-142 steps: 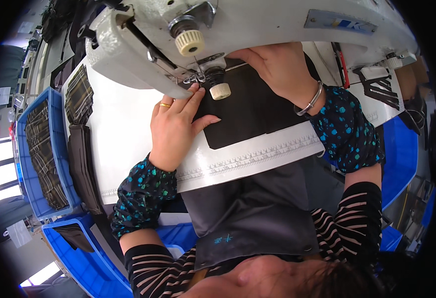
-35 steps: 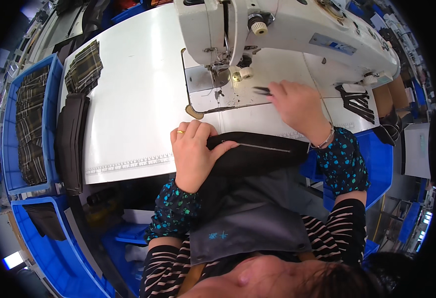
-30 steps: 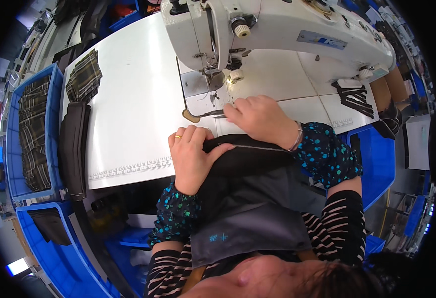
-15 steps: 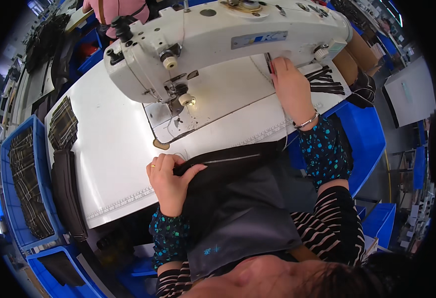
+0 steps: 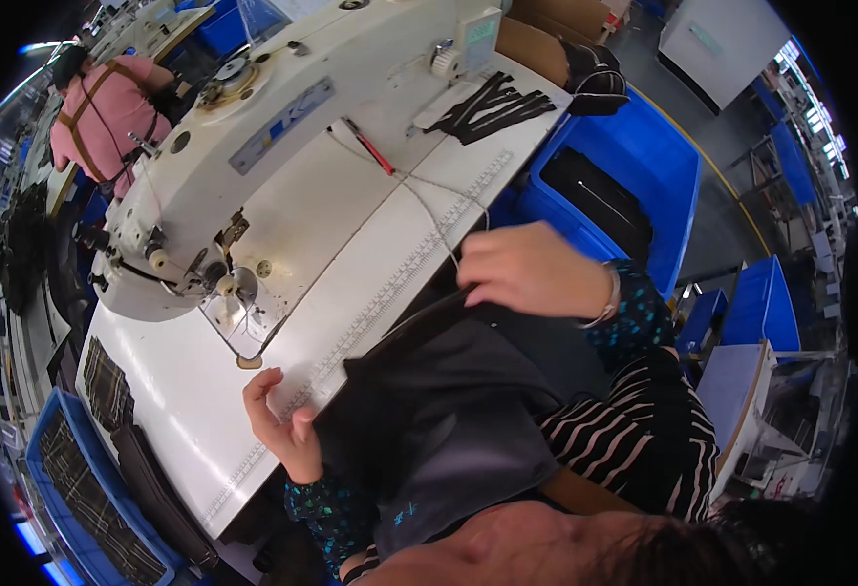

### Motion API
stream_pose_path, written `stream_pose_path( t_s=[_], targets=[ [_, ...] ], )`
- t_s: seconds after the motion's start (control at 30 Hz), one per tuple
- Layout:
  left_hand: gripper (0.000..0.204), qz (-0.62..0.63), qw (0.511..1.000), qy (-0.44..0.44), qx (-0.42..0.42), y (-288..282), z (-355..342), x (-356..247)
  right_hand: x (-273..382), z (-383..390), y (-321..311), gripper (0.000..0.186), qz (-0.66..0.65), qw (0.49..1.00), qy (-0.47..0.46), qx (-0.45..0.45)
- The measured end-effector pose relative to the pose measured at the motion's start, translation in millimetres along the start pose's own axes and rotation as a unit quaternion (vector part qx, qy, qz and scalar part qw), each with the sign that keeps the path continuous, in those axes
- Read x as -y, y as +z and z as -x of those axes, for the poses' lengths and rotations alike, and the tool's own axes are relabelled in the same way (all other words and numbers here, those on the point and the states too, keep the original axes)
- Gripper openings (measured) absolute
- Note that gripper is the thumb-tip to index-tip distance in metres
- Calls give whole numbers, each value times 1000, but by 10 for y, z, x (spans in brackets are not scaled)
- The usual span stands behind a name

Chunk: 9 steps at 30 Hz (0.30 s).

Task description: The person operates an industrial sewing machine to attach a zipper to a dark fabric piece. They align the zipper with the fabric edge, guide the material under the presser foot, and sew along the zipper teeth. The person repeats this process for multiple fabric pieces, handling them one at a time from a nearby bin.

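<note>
A dark fabric piece [image 5: 419, 324] with a pale line along it lies across my lap at the table's front edge. My right hand [image 5: 536, 271], slightly blurred, pinches its right end. At the table edge beyond the piece's left end, my left hand [image 5: 282, 425] is open, thumb and fingers apart and nothing in them. A red-handled tool [image 5: 368, 146], slim and tied to a cord [image 5: 439, 220], lies on the white sewing table [image 5: 351, 293] under the machine arm. Its cord runs down toward my right hand. The white sewing machine [image 5: 282, 127] stands beyond both hands.
Black strips [image 5: 493, 105] lie at the table's far right. A blue bin [image 5: 678, 186] with dark pieces stands to the right. On the left are plaid pieces [image 5: 107, 386], a dark folded stack [image 5: 160, 488] and a blue basket [image 5: 107, 488]. Another person [image 5: 116, 122] sits far left.
My right hand has left the red-handled tool and come to the dark fabric's right end. My left hand has let go of the fabric. The view has swung right.
</note>
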<state>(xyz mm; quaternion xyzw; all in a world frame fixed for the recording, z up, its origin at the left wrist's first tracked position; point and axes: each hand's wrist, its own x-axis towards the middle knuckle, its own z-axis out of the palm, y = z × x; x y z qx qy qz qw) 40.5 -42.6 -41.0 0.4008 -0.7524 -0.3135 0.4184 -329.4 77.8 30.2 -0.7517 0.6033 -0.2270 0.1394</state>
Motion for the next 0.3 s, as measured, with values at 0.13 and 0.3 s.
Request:
stream_pose_path(
  t_s=[0.13,0.3],
  targets=[
    [65,0,998,-49,34,-13,-5,57,-377,810,-831,18,202,936,237,-167],
    [61,-72,994,-47,72,21,-26,100,-1045,1655,-889,15,380,821,378,-197]
  ],
)
